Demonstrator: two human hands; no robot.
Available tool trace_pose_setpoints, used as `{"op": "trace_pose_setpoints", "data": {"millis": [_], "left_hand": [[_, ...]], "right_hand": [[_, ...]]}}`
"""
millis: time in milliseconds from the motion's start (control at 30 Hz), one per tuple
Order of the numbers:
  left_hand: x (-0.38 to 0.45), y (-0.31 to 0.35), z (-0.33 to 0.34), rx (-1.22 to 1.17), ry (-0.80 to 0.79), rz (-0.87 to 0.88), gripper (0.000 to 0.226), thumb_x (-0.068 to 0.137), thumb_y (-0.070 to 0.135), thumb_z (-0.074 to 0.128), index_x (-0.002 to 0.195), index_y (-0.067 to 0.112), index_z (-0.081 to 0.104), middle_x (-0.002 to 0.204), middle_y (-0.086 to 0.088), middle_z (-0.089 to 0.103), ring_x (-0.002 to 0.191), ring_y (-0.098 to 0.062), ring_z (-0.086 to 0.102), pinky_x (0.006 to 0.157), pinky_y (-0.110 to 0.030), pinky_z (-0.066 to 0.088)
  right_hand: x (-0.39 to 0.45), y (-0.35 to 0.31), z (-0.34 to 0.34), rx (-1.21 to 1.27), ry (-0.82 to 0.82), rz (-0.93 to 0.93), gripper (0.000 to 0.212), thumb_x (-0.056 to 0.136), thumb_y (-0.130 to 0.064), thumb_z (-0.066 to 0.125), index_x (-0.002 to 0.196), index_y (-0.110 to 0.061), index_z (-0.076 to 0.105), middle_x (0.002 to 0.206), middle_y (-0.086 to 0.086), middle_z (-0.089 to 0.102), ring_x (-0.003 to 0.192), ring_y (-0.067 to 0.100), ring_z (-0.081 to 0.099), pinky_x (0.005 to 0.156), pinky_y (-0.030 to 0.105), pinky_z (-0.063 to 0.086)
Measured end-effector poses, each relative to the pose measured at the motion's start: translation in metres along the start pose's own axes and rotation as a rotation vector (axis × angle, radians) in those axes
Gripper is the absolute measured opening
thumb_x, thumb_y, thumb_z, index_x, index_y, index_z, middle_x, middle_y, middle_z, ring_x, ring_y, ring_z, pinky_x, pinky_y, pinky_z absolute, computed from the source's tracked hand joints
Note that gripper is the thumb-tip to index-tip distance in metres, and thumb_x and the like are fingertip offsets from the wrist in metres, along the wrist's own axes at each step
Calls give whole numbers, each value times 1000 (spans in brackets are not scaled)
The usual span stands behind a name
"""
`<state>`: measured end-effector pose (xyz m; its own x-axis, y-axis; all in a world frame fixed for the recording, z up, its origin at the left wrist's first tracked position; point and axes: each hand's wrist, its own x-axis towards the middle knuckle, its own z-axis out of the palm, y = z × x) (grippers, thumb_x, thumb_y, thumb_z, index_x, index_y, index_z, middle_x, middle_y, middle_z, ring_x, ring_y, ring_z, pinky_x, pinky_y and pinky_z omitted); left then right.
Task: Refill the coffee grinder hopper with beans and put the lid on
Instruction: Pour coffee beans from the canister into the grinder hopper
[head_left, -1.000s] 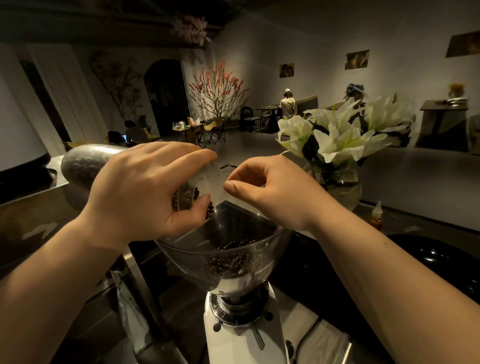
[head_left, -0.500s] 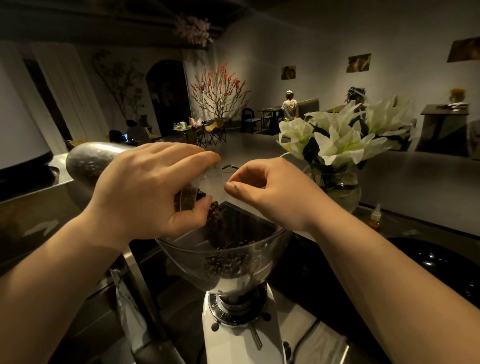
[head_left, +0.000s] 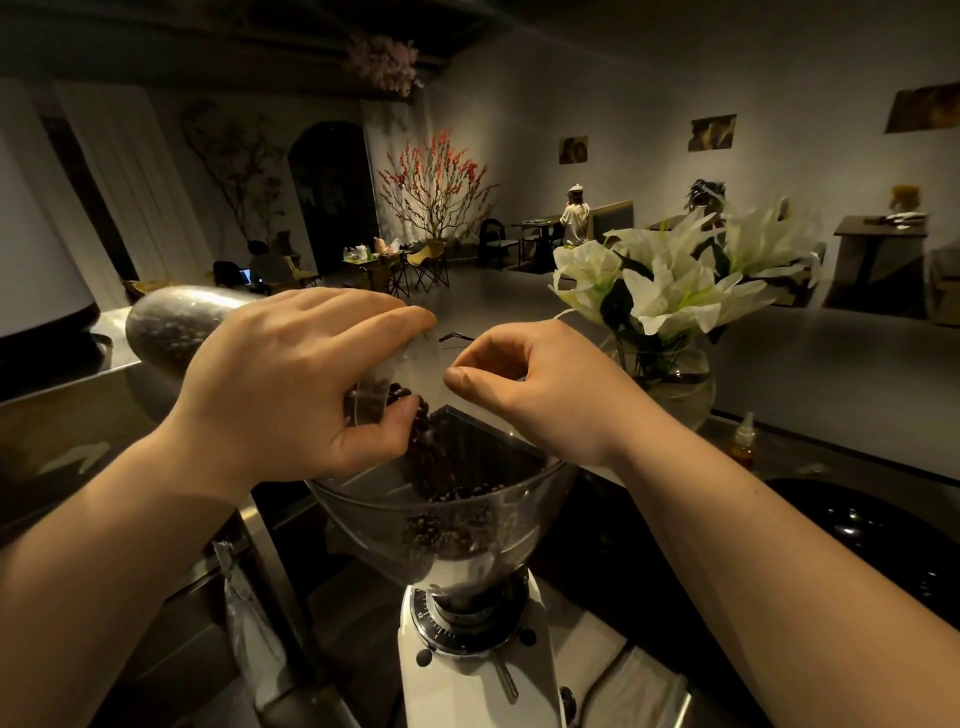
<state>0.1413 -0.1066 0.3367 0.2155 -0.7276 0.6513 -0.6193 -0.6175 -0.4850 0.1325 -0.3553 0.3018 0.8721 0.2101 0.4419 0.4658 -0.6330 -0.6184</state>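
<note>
A white coffee grinder stands in front of me with a clear hopper on top, partly filled with dark beans. My left hand grips the neck of a clear bag of beans, tilted so its mouth is over the hopper. Beans fall from the mouth into the hopper. My right hand pinches the far edge of the bag's opening above the hopper rim. No lid is in view.
A glass vase of white lilies stands just right of the hopper. A small dropper bottle sits on the counter behind my right wrist. A dark glossy basin lies at the right. A steel ledge runs at the left.
More beans now stream from the bag's mouth, and the pile in the hopper has risen. Both hands keep about the same place.
</note>
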Motion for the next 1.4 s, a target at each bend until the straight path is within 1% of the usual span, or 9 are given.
{"op": "trace_pose_setpoints", "data": {"millis": [100, 267, 367, 567, 800, 933, 1400], "left_hand": [[0, 0, 0, 4, 2, -2, 58, 97, 51, 58, 132, 9, 75, 124, -11, 80, 108, -33, 80, 83, -45, 64], [0, 0, 0, -6, -2, -8, 58, 97, 51, 58, 133, 8, 75, 124, -11, 80, 108, -33, 80, 83, -46, 65], [0, 1, 0, -3, 7, -9, 58, 96, 51, 58, 132, 8, 76, 123, -11, 80, 108, -33, 80, 84, -44, 64], [-1, 0, 0, -3, 2, -13, 59, 97, 52, 57, 133, 9, 76, 124, -11, 80, 108, -33, 80, 84, -44, 64], [0, -1, 1, -3, -5, -1, 59, 96, 52, 58, 133, 9, 75, 124, -11, 80, 108, -34, 80, 83, -46, 65], [-1, -1, 1, -5, -5, -2, 59, 96, 53, 58, 133, 9, 75, 124, -11, 80, 108, -34, 79, 84, -46, 64], [0, 1, 0, -6, -5, 8, 58, 96, 51, 58, 132, 9, 76, 122, -11, 80, 106, -34, 80, 83, -46, 65]], "right_hand": [[1, 1, 1, 3, 16, 1, 36, 90, -68, 64, 101, -38, 79, 95, -19, 79, 96, 4, 74, 92, 48, 63], [0, 0, 0, 0, 6, -2, 32, 93, -67, 65, 102, -39, 78, 96, -19, 79, 97, 4, 74, 92, 47, 63], [0, 0, 0, 4, 6, 0, 31, 94, -65, 66, 103, -38, 78, 96, -19, 79, 96, 4, 74, 92, 47, 63], [0, 1, 0, -4, 13, -2, 39, 90, -70, 63, 104, -37, 79, 96, -19, 79, 96, 4, 74, 92, 48, 63], [0, 0, 0, -4, 7, 5, 36, 92, -68, 65, 105, -38, 79, 97, -20, 79, 98, 4, 74, 93, 48, 63], [-1, -1, -1, -4, -10, 8, 30, 96, -64, 67, 107, -37, 78, 99, -19, 78, 99, 4, 73, 94, 47, 63], [-1, 0, -1, -3, -1, 14, 31, 96, -63, 68, 108, -36, 79, 99, -19, 79, 98, 3, 73, 93, 46, 63]]}}
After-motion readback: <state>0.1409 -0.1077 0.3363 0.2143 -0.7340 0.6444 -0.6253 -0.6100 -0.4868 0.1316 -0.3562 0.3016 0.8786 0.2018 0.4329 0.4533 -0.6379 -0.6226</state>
